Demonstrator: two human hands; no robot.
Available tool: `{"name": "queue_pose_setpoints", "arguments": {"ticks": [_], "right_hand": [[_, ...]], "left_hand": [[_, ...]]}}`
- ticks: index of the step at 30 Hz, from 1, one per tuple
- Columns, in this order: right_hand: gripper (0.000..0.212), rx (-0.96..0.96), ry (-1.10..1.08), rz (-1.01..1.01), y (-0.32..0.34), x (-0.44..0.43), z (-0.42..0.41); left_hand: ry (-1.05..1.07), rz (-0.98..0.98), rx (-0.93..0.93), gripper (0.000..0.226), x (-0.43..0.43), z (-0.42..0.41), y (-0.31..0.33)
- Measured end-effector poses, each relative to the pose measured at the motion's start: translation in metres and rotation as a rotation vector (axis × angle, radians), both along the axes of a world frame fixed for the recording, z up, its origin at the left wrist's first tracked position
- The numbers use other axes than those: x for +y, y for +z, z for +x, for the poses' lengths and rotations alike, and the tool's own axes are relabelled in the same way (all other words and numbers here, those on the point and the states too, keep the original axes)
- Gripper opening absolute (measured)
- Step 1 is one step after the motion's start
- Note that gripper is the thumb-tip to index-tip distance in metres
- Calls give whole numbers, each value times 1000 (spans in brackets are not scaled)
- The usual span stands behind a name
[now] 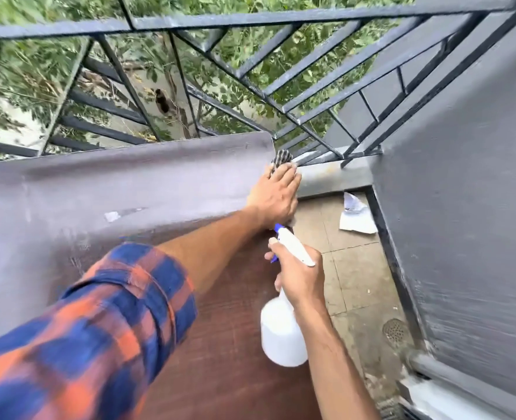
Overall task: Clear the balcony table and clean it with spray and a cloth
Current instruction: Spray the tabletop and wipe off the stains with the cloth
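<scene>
Reaching from the lower left, the plaid-sleeved arm crosses the table (99, 183), whose grey top carries only a small pale scrap (111, 216) near the middle. That suggests clearing is nearly done and wiping is the step in hand. The left hand (273, 198) lies flat at the table's far right corner, fingers straight and close together. It presses the cloth (281, 157), which shows just beyond the fingertips at the table's edge. A flat palm spreads pressure, likely so the cloth drags dirt off the edge rather than bunching. Just right of and below that wrist, the right hand (299, 277) grips the neck of the bottle (282, 334), fingers curled round it and one finger by the blue trigger. The nozzle points toward the wiped corner, apparently ready for a fresh spray. Crumpled paper (356, 218) lies on the floor beyond.
</scene>
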State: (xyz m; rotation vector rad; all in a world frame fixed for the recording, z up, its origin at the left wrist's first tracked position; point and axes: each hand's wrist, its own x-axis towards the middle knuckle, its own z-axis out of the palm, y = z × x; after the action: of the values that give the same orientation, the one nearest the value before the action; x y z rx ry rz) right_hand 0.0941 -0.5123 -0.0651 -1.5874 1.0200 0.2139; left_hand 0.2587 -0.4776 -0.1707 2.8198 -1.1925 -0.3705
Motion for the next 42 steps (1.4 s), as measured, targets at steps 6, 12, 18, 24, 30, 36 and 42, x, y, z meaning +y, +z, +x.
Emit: {"name": "queue_pose_setpoints", "arguments": {"ticks": [6, 12, 18, 24, 30, 36, 42], "right_hand": [[29, -11, -10, -13, 5, 12, -5], [27, -18, 27, -9, 5, 42, -9], [31, -46, 128, -14, 3, 79, -7], [31, -72, 246, 20, 8, 119, -7], [31, -96, 325, 50, 10, 148, -15], [31, -85, 367, 34, 11, 155, -26], [31, -79, 329, 32, 10, 135, -35]], "left_hand": [[25, -105, 31, 73, 20, -12, -2], [139, -109, -11, 73, 71, -25, -1], [321, -147, -60, 64, 149, -30, -2], [589, -162, -147, 63, 251, -45, -6], [820, -143, -142, 64, 332, -77, -4], [1026, -159, -199, 58, 320, -104, -6], [1189, -161, -166, 60, 265, -124, -7]]}}
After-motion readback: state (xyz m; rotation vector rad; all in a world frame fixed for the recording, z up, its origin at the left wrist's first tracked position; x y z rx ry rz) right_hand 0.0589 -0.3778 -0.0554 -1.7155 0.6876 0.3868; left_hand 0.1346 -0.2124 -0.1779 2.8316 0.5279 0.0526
